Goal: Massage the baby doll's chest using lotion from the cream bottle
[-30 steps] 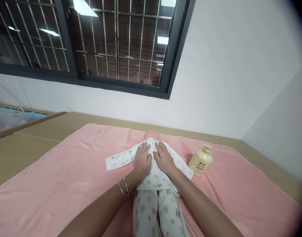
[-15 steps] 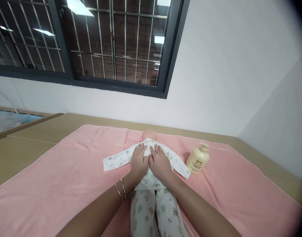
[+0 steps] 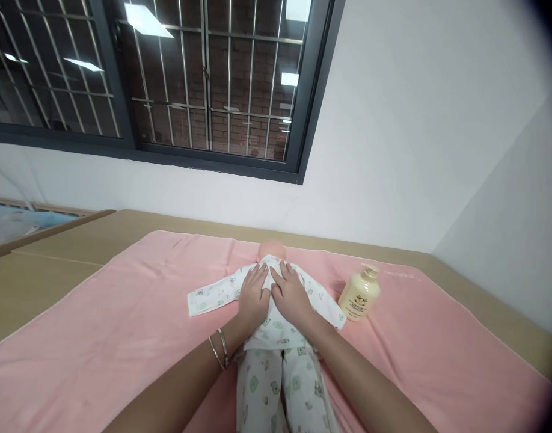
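Note:
A baby doll (image 3: 278,334) in a white printed top and matching trousers (image 3: 260,385) lies stretched out in front of me, its head (image 3: 271,248) at the far end. My left hand (image 3: 255,294) rests flat on the upper part of the top, fingers pointing away from me. Beside it my right hand (image 3: 291,294) lies on the cloth too, fingers slightly spread, the two thumbs close together. Neither hand grasps anything. Both sleeves of the top extend out to the sides. The doll's feet are out of frame.
Beneath the doll a pink blanket (image 3: 136,337) covers much of a wooden surface (image 3: 55,270). A pale yellow pump bottle (image 3: 361,293) stands to the right, near the right sleeve's cuff. Beyond are a white wall (image 3: 384,120) and a dark-framed barred window (image 3: 217,90).
My right hand has shifted slightly up and left on the doll's top. My left hand stays in nearly the same place. The whole view has moved a little.

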Demonstrator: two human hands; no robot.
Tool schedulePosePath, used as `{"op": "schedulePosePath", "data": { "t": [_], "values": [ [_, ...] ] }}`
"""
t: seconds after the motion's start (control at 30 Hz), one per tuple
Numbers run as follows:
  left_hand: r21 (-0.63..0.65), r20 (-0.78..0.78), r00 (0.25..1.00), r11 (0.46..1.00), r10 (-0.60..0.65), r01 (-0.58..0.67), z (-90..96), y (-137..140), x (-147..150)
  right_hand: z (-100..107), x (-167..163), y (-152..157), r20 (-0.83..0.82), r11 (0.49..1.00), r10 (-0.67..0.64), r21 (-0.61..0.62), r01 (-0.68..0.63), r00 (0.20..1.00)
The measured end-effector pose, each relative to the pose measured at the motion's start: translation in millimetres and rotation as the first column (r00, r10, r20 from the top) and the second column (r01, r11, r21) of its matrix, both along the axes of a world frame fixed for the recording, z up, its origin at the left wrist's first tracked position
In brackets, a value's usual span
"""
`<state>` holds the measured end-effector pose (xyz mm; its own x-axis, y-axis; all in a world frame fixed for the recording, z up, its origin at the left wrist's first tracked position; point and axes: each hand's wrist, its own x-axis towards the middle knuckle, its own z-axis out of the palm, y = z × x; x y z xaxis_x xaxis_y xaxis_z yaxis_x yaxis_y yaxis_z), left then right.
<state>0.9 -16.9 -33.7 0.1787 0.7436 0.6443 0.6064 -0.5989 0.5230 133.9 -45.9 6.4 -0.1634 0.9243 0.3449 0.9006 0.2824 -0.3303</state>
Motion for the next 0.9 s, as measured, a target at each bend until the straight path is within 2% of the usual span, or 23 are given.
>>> {"op": "schedulePosePath", "data": {
  "t": [0.17, 0.27, 0.5, 0.6, 0.8, 0.9],
  "values": [
    [0.039, 0.022, 1.0, 0.999, -0.016, 0.015, -1.3, -2, -2, 3, -9, -17, 0.052, 0.997, -0.072, 0.042, 0.07, 0.996],
    [0.051, 0.036, 0.999, 0.999, -0.017, 0.015, -2.8, -2, -2, 5, -12, -23, 0.074, 0.992, -0.122, 0.026, 0.121, 0.99],
    [0.034, 0.07, 0.997, 0.998, 0.045, -0.048, -4.0, -4, -2, 8, -10, -22, 0.062, 0.982, -0.185, 0.035, 0.183, 0.981],
    [0.016, 0.068, 0.996, 0.998, 0.054, -0.055, -2.8, -5, -2, 7, -5, -16, 0.023, 0.984, -0.172, 0.042, 0.171, 0.985],
    [-0.033, 0.054, 0.996, 0.997, 0.067, -0.065, 1.6, -6, 1, -3, 7, -1, -0.082, 0.999, -0.035, 0.037, 0.038, 0.996],
    [-0.047, 0.042, 0.997, 0.997, 0.069, -0.067, 3.0, -7, 2, -8, 8, 1, -0.112, 0.999, -0.011, 0.04, 0.016, 0.994]
  ]
}}
